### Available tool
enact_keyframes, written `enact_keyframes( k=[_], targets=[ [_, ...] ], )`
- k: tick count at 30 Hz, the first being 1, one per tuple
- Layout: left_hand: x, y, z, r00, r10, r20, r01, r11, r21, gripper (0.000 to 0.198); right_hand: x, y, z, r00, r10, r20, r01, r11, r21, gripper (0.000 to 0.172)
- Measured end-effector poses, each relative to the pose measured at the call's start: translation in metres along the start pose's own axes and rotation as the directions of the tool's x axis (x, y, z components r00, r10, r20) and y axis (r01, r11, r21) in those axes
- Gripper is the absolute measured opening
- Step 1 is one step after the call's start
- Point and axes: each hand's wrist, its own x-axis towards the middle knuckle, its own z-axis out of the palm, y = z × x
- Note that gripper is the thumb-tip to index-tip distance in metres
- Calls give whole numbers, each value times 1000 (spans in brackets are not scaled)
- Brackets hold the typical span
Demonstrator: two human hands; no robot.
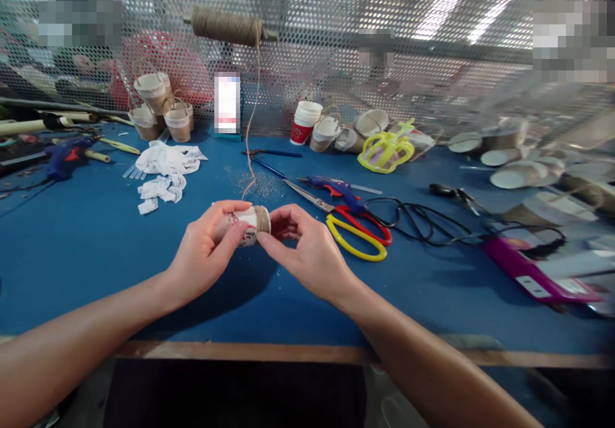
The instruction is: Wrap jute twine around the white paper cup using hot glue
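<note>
Over the blue table, my left hand (206,242) is closed around a small white paper cup (248,234) with printed marks, which lies on its side with its rim to the right. Brown twine (262,219) is wound in a band just below the rim. My right hand (312,248) grips the rim end, thumb in front and curled fingers behind; its fingertips are partly hidden. From a twine spool (227,25) on the mesh, a loose strand (248,139) runs down to behind the cup.
Scissors (358,236) and a blue glue gun (331,188) lie right of my hands, with a black cord leading to a purple power strip (533,271). White paper strips (166,162) lie left. Twine-wrapped cups (154,91), a phone (227,104) and stacked cups (305,120) stand behind.
</note>
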Motion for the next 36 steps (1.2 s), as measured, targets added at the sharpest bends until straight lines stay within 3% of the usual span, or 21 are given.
enact_keyframes(
  k=[7,11,16,19,21,24,26,30,32,36],
  targets=[
    [0,1,1,999,52,4,-52,996,70,21,-1,1,2,1000,1,-23,-1,1000,5,15],
    [0,1,0,994,107,0,-107,991,81,22,2,-1,-4,998,53,33,-57,990,132,20],
    [-1,-4,-2,940,323,109,-335,936,112,22,11,-1,-14,963,240,122,-269,847,459,25],
    [1,-9,-1,908,386,160,-402,913,76,24,15,3,-17,938,295,183,-347,792,503,26],
    [3,-10,-1,939,313,142,-317,948,5,31,17,5,-17,949,274,155,-315,809,497,26],
    [9,-10,-1,989,96,110,-71,975,-211,42,18,8,-16,978,181,102,-207,888,410,23],
    [15,-11,-1,990,-46,134,94,919,-383,40,16,9,-15,991,98,91,-120,952,283,20],
    [24,-13,-1,928,-207,311,363,701,-614,33,12,7,-13,991,-70,113,63,996,61,13],
    [25,-14,-1,917,-210,340,386,688,-614,28,11,6,-13,982,-124,143,123,992,15,12],
    [22,-16,-2,951,-148,272,267,837,-478,30,10,4,-15,968,-172,181,180,983,-29,11]
  ],
)
